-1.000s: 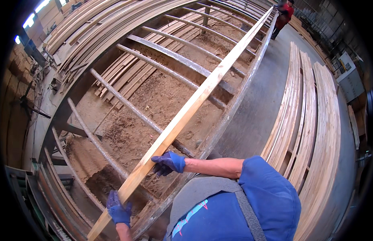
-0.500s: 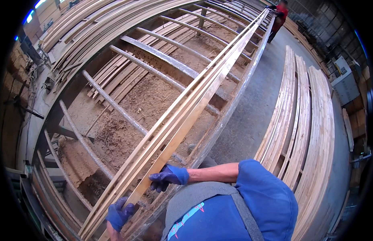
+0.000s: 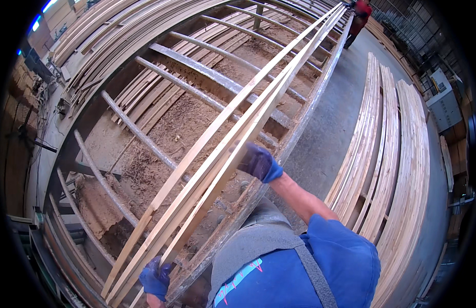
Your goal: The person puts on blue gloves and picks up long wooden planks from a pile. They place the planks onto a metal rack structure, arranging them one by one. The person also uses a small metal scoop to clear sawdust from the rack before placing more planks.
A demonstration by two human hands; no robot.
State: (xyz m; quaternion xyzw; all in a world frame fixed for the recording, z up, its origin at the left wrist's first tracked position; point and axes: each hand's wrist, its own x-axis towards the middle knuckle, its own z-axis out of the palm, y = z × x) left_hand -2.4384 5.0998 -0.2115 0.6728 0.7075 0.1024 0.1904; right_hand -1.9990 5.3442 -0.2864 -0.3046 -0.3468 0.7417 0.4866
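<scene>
Several long, pale wooden planks run from my lower left to the far end of a metal roller frame. My left hand, in a blue glove, is closed round the near end of the rightmost plank. Farther up that same plank, my gloved right hand grips its right edge; some fingers are hidden and slightly blurred. Just left of it lie more planks, close together. A separate plank rests farther left, with a gap between. At the far end, another person in red stands by the planks.
Metal rollers cross the frame beneath the planks, with sawdust below. Stacked boards lie on the floor to the right. More boards are at the far left, and a pale cabinet stands far right.
My right hand has moved forward along the rightmost plank. The planks have spread apart, the left one now separate. My left hand has stayed near the planks' near end.
</scene>
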